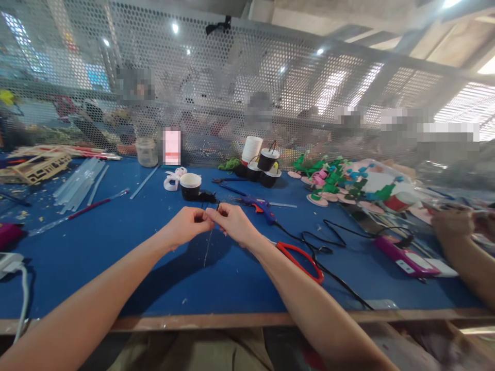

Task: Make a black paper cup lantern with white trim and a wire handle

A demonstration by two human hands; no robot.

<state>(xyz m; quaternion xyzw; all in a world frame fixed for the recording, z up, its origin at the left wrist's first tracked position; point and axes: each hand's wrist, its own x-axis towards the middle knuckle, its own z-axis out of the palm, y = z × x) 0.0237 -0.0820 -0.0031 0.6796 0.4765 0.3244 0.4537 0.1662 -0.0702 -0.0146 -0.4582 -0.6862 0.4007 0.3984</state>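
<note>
Low over the blue table, my left hand [189, 225] and my right hand [234, 221] meet, fingers closed in a pinch. Dark ends of a thin black strand [218, 205] poke out above the fingers; the rest is hidden by them. A fine pale thread [207, 250] trails down below my fingertips. Just beyond my left hand stands a white cup [191, 186] with a black-wrapped outside. A fuzzy black clump [207, 197] lies beside it. To the right of the clump is a blue glue gun [263, 210], near my right hand.
Red-handled scissors [301, 260] lie by my right forearm, with a black cable [332, 250] running to a purple power strip [406, 257]. Black-wrapped cups [268, 161] and green craft flowers [336, 180] stand farther back. Glue sticks [79, 185] lie left. Another person's hand [454, 226] is at right.
</note>
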